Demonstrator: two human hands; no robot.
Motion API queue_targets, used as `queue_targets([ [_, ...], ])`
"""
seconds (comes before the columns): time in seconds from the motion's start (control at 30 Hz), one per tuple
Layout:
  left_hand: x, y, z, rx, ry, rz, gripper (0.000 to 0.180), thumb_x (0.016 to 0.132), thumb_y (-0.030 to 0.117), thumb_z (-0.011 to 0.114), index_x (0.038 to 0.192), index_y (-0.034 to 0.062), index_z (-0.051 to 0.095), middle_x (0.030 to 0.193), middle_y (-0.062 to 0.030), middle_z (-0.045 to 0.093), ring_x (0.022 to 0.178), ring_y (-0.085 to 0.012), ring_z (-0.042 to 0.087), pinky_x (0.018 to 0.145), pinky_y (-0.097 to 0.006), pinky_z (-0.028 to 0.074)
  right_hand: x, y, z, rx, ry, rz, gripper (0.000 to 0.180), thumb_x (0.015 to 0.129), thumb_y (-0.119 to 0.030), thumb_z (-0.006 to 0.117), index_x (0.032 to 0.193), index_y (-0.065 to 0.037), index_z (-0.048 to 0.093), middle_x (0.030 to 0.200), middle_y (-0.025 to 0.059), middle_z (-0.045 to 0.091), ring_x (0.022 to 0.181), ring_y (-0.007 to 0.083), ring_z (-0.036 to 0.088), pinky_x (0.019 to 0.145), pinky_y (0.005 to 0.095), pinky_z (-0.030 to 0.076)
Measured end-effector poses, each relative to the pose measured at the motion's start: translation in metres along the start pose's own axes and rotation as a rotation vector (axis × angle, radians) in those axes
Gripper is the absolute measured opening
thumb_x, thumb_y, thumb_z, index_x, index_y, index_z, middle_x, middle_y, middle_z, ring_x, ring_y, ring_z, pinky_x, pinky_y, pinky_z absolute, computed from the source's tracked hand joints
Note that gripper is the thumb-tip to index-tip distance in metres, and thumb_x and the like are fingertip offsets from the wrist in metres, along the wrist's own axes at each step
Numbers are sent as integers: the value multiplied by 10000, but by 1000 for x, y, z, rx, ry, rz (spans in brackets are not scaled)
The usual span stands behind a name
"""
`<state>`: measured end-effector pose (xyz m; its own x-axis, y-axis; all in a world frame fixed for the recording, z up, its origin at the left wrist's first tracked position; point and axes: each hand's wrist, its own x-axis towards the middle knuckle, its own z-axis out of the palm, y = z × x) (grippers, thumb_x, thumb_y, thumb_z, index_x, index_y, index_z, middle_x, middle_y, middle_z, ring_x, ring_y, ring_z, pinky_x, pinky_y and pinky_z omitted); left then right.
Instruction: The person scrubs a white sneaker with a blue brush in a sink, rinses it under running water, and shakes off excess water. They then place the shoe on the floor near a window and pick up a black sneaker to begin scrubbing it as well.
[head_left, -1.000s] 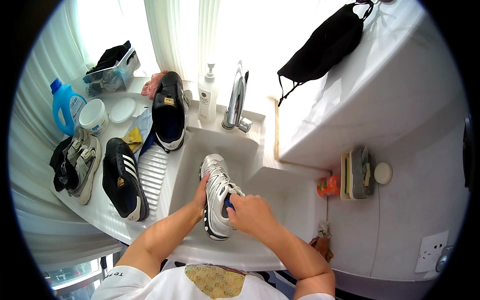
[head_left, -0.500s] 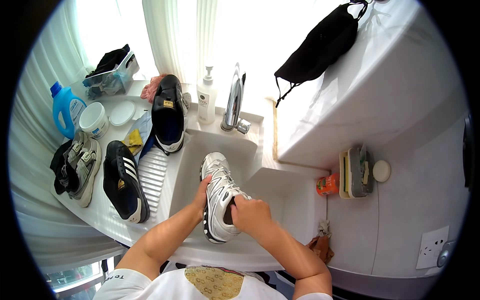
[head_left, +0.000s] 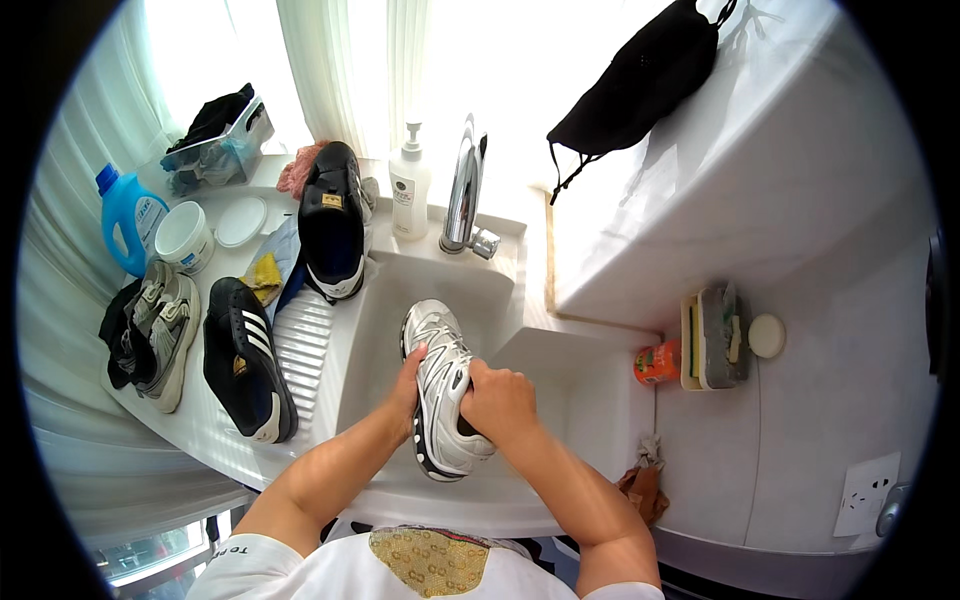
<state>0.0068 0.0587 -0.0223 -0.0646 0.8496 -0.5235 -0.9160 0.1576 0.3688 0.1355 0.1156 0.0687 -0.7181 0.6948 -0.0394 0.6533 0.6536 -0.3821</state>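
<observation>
My left grip [head_left: 404, 388] is clamped on the left side of a pale sneaker [head_left: 438, 385], held over the sink [head_left: 440, 282], toe toward the far side. My right grip [head_left: 500, 402] is curled at the sneaker's opening; I cannot tell what its hidden fingertips close on. To the left, two black shoes [head_left: 248, 372] crowd the ribbed part of the desk [head_left: 205, 425]; beyond them stand a blue bottle [head_left: 125, 215] and a white tub [head_left: 184, 238]. Far side: pump bottle [head_left: 408, 198] and faucet [head_left: 463, 200]. Right: orange container [head_left: 655, 363] beside a grey holder [head_left: 718, 345].
</observation>
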Motion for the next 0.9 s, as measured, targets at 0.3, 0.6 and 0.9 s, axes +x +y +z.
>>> queue_targets([
  [0.3,3,0,-7,62,36,-16,561,833,533,489,1119,57,575,1010,-120,650,898,-264,634,844,-415,501,-13,6,-20,-64,-53,-24,150,787,-237,598,813,-90,612,620,147,621,575,358,613,563,468,487],
  [0.6,-1,-5,-3,60,10,-44,536,856,492,478,1129,40,565,1022,-124,648,911,-256,635,866,-391,497,-16,11,-5,-12,9,-2,165,768,-233,619,834,-82,627,606,147,612,562,349,607,557,448,491],
  [0.9,-7,-5,-4,111,43,-22,517,843,491,495,1125,66,581,1009,-100,654,909,-241,633,843,-403,501,-22,6,-25,62,-25,6,170,755,-227,631,821,-71,648,637,146,624,588,337,611,570,426,488],
])
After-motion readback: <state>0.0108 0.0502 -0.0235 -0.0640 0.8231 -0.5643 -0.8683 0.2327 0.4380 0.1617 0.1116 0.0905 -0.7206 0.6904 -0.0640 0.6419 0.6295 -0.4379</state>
